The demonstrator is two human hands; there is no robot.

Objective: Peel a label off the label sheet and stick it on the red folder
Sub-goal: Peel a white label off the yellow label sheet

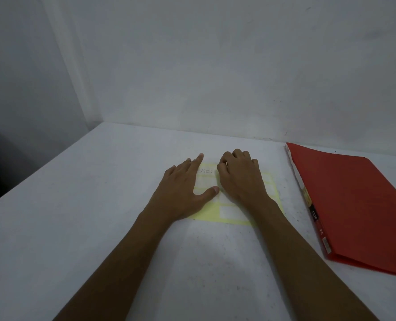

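Pale speckled table (99, 228), dim light, bare grey wall (215, 54) behind meeting a second wall at the far left corner.

Left hand (183, 191): fingers (198, 159) spread and flat, palm down, pressing the left part of the label sheet (229, 213); thumb (209, 192) splayed right across the sheet's middle, tip near the other hand. Index tip reaching just past the sheet's far edge.

Right hand (241, 174): fingers curled inward, knuckles up, thumb and forefinger tips drawn together at the sheet's far edge, beside a label (206, 171) bearing handwriting ("…set" legible). Cannot tell whether a label corner is actually caught between the fingertips; contact point hidden by the hand itself.

Label sheet: yellow backing, white rectangular labels, lying flat at table centre, mostly covered by both hands. One blank label visible near the front edge between the wrists.

Bare forearms entering from the bottom edge, converging on the sheet.

Red folder (354, 205): closed, flat on the table, well to the right of the sheet, not touching it; spine toward the sheet with printed strip, "CLIP" readable.
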